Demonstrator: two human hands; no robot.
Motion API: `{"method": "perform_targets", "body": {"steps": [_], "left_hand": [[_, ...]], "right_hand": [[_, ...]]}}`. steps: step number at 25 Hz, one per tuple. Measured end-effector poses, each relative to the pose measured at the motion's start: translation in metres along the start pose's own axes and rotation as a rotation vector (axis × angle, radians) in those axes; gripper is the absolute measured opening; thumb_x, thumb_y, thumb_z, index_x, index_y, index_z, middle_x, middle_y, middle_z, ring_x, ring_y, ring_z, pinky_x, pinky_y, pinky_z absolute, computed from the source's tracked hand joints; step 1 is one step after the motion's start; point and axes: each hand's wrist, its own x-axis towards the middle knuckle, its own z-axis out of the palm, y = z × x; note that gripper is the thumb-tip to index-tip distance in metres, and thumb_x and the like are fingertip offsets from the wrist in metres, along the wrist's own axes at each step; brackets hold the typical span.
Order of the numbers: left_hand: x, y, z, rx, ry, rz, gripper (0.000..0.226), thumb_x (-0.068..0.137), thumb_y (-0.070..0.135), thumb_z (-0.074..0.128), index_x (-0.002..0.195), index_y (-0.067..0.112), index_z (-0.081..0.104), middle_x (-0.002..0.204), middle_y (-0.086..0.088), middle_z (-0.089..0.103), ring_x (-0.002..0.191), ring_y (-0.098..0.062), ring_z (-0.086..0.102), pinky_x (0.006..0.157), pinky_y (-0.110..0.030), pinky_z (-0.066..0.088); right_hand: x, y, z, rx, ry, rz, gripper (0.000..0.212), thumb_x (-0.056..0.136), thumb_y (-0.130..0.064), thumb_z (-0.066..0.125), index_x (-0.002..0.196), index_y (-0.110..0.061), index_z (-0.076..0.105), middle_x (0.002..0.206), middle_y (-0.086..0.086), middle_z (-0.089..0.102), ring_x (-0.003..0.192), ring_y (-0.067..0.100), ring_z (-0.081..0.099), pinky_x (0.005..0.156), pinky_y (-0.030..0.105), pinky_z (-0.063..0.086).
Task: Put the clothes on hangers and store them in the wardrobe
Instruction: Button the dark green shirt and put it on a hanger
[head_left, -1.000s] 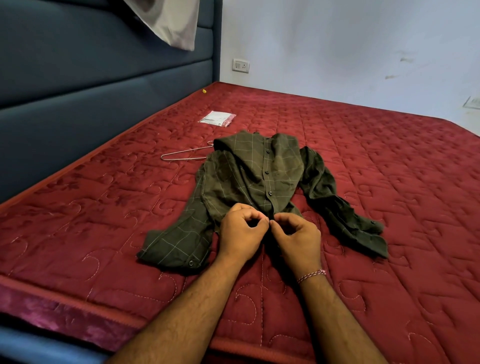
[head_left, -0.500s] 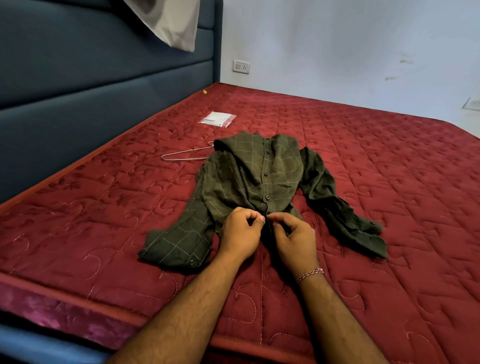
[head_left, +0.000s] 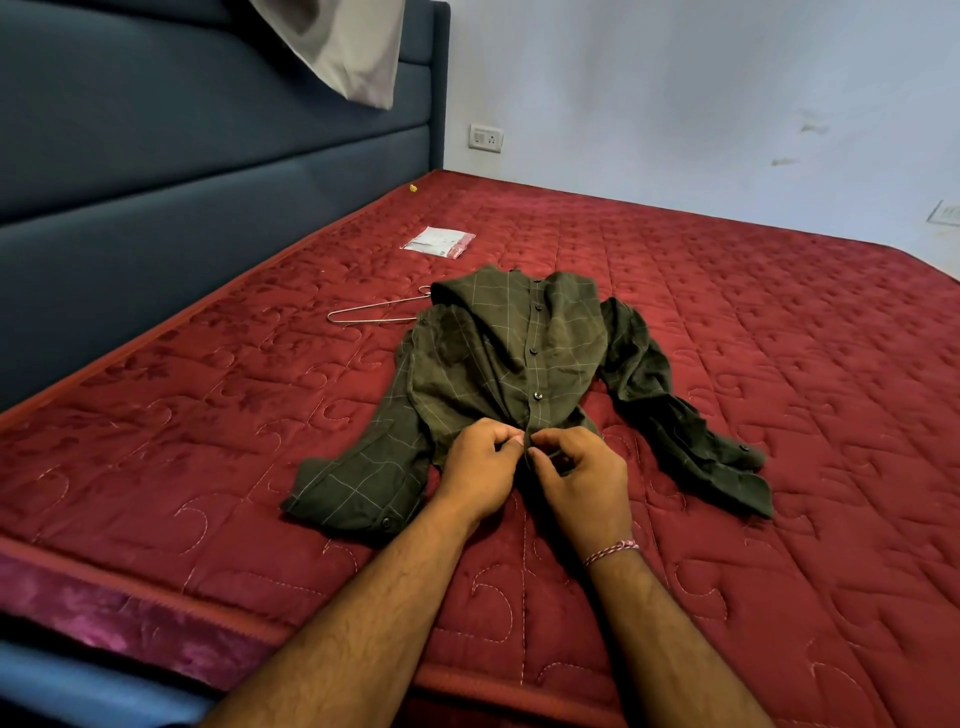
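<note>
From your head camera, the green shirt lies flat on the red bed, buttons up. Your left hand and your right hand sit side by side at the bottom of the shirt. The fingers of both hands pinch the button strip there. A metal hanger lies on the bed, touching the shirt's top left corner. A small plastic packet lies farther back.
</note>
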Motion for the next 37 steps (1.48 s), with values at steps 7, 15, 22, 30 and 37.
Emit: {"method": "perform_targets", "body": {"steps": [7, 15, 22, 30, 37], "left_hand": [[-0.001, 0.0, 0.001, -0.066, 0.048, 0.012, 0.005, 0.089, 0.019, 0.077, 0.089, 0.017, 0.082, 0.098, 0.004, 0.072, 0.088, -0.01, 0.07, 0.085, -0.032, 0.059], [-0.003, 0.0, -0.001, -0.167, 0.048, -0.014, 0.003, 0.085, 0.015, 0.083, 0.084, 0.017, 0.08, 0.093, 0.004, 0.074, 0.09, -0.011, 0.072, 0.084, -0.03, 0.057], [-0.006, 0.004, -0.002, -0.083, 0.079, 0.017, 0.002, 0.09, 0.015, 0.078, 0.088, 0.016, 0.078, 0.099, 0.004, 0.07, 0.091, -0.007, 0.068, 0.079, -0.018, 0.052], [-0.007, 0.003, 0.001, 0.015, 0.097, 0.067, 0.007, 0.091, 0.016, 0.075, 0.084, 0.016, 0.077, 0.095, 0.01, 0.067, 0.085, 0.0, 0.064, 0.071, -0.006, 0.044], [-0.003, 0.003, -0.015, -0.338, -0.139, -0.024, 0.01, 0.094, 0.003, 0.068, 0.088, 0.005, 0.076, 0.094, 0.006, 0.069, 0.081, -0.003, 0.064, 0.074, -0.021, 0.051]], "right_hand": [[0.001, -0.003, -0.001, -0.035, 0.005, 0.001, 0.01, 0.083, -0.021, 0.081, 0.092, -0.025, 0.077, 0.086, -0.015, 0.07, 0.08, 0.001, 0.064, 0.074, 0.027, 0.056], [0.001, -0.004, -0.006, 0.183, -0.03, 0.182, 0.021, 0.081, -0.012, 0.082, 0.088, -0.03, 0.071, 0.08, -0.021, 0.071, 0.073, 0.002, 0.068, 0.063, 0.015, 0.051], [0.001, -0.006, -0.006, 0.204, -0.047, 0.181, 0.023, 0.079, -0.011, 0.08, 0.087, -0.029, 0.069, 0.075, -0.014, 0.069, 0.06, 0.006, 0.062, 0.058, 0.018, 0.049], [0.0, -0.012, -0.01, 0.12, 0.007, 0.186, 0.008, 0.082, -0.024, 0.082, 0.079, -0.029, 0.077, 0.073, -0.022, 0.072, 0.071, -0.002, 0.069, 0.068, 0.023, 0.058], [0.005, -0.003, -0.018, 0.254, -0.115, 0.104, 0.014, 0.087, -0.014, 0.079, 0.083, -0.025, 0.07, 0.081, -0.013, 0.071, 0.078, 0.009, 0.069, 0.073, 0.033, 0.058]]}}
